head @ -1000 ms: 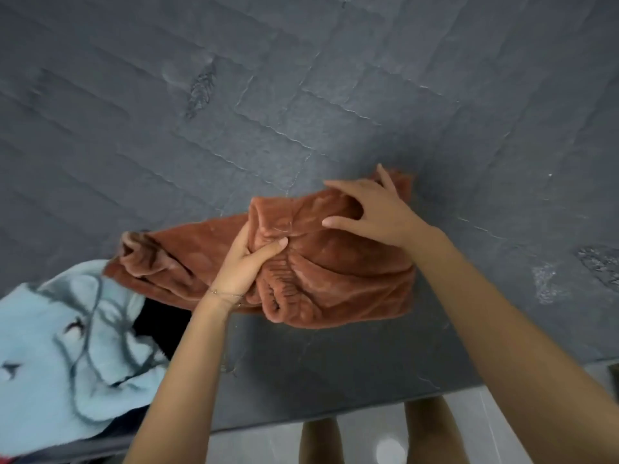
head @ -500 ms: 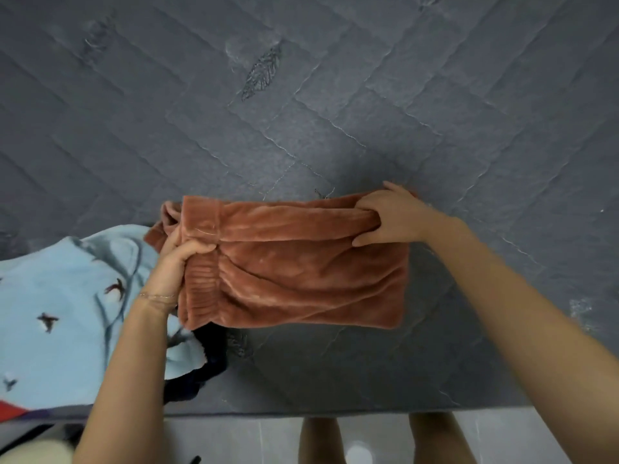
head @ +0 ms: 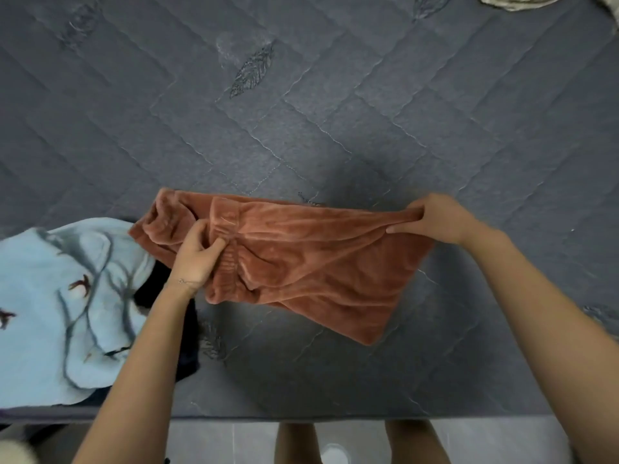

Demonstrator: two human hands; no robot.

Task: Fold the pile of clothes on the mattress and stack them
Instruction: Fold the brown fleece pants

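Together, left hand (head: pixel 196 259) and right hand (head: pixel 435 217), each grip clenched on rust fleece garment (head: pixel 318 262) over mattress (head: pixel 301 112).

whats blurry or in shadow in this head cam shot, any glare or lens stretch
Head view: dim, even light, no glare; a soft dark shadow falls on the mattress around the brown garment; the light blue garment at the left edge is smeared; the left hand and right hand look fairly sharp; the forearms stretch toward the bottom corners, a wide-angle effect.
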